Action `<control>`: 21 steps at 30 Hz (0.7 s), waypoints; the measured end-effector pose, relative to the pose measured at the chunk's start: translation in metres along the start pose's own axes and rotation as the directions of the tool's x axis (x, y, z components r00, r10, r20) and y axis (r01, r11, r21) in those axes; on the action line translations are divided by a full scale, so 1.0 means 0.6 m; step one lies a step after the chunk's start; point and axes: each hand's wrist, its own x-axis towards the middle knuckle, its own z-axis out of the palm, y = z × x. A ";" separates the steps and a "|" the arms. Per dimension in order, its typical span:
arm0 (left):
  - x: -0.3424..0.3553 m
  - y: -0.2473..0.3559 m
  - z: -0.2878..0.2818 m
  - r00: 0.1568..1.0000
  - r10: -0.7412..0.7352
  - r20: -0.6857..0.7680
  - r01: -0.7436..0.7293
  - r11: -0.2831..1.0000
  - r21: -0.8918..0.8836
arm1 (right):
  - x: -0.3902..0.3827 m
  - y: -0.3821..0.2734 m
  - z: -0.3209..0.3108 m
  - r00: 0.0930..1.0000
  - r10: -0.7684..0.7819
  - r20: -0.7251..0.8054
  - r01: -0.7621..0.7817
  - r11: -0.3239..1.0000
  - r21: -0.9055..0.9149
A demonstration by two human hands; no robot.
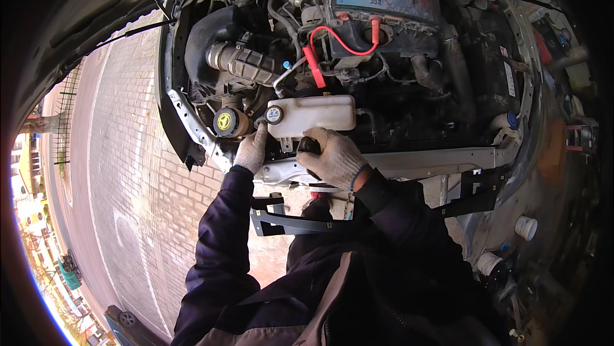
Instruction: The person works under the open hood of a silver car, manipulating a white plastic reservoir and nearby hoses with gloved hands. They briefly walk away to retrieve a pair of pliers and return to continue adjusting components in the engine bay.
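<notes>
White plastic reservoir (318,114) is lying crosswise just beyond both gloved hands, right hand (334,157) gripping a dark handle (309,146) beneath it, left hand (252,149) curling its fingers below the cap (274,114).

Both hands are wearing knitted cloth gloves, the left hand (251,149) and right hand (336,157) looking rough and greyed. The tool handle (309,146) in the right one is showing as dark, matt plastic. The white reservoir (316,114) is looking like smooth, slightly glossy translucent plastic. The crossbar (441,158) below is showing as bare, dull grey metal. The ribbed intake hose (246,62) is appearing as matt rubber. The red cable (336,38) is gleaming with glossy insulation.
</notes>
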 end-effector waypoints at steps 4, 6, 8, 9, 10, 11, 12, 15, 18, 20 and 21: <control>-0.004 0.020 -0.006 0.997 -0.014 0.075 0.016 1.000 -0.017 | 0.034 -0.006 0.096 0.996 0.089 -0.027 -0.090 0.993 -0.071; -0.004 0.023 -0.011 0.992 -0.071 0.109 0.083 0.990 -0.113 | 0.048 -0.003 0.121 0.989 0.150 -0.016 -0.150 0.985 -0.085; -0.003 0.019 -0.014 0.987 -0.073 0.142 0.096 0.982 -0.162 | 0.056 -0.003 0.137 0.978 0.207 -0.021 -0.208 0.973 -0.102; -0.002 0.014 -0.014 0.987 -0.055 0.154 0.083 0.980 -0.181 | 0.058 -0.002 0.141 0.974 0.223 -0.037 -0.226 0.967 -0.116; 0.000 0.008 -0.012 0.983 -0.069 0.168 0.100 0.978 -0.183 | 0.060 -0.002 0.145 0.974 0.218 -0.055 -0.223 0.969 -0.103; 0.001 0.000 -0.012 0.983 -0.062 0.170 0.095 0.977 -0.193 | 0.062 -0.001 0.149 0.973 0.222 -0.066 -0.227 0.970 -0.088; 0.003 -0.007 -0.008 0.983 -0.020 0.184 0.070 0.959 -0.273 | 0.062 0.001 0.152 0.971 0.227 -0.074 -0.232 0.970 -0.073; 0.007 -0.024 -0.001 0.978 0.012 0.207 0.084 0.889 -0.450 | 0.062 0.013 0.165 0.978 0.153 -0.140 -0.171 0.978 -0.121; 0.007 -0.021 -0.004 0.961 0.042 0.274 0.082 0.901 -0.425 | 0.062 0.030 0.178 0.961 0.195 -0.196 -0.202 0.979 -0.020; -0.001 -0.001 -0.005 0.954 0.015 0.300 0.128 0.883 -0.451 | 0.056 0.040 0.178 0.976 0.081 -0.201 -0.104 0.989 -0.107; -0.005 0.011 -0.009 0.953 -0.012 0.302 0.115 0.939 -0.324 | 0.054 0.041 0.176 0.980 0.054 -0.194 -0.078 0.990 -0.120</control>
